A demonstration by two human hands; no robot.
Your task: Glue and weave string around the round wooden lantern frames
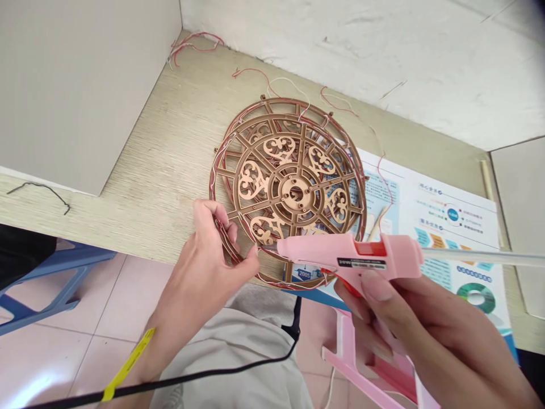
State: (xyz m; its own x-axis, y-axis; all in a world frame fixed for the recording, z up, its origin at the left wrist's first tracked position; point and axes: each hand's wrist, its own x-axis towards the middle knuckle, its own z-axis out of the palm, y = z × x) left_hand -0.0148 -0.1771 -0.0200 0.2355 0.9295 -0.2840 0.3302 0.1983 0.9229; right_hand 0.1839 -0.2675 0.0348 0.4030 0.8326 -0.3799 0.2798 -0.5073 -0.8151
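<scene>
Two or more round bronze-coloured openwork frames (298,193) lie stacked, with red and white wires running along their rims. My left hand (213,255) grips the lower left rim of the top frame, thumb and fingers around its edge and wires. In my right hand (395,318) is a pink glue gun (332,250), its nozzle pointing left, close to my left thumb at the lower part of the frame. A clear glue stick (468,255) sticks out of the gun's rear. The fingers behind the gun's handle are partly hidden.
Printed sheets (460,227) lie under and right of the frames. Loose red and white wires (196,42) trail along the wooden table (157,130) by the wall. Grey panels stand left and right. A black cable (204,375) with a yellow tag crosses below. Blue and pink stools are under the edge.
</scene>
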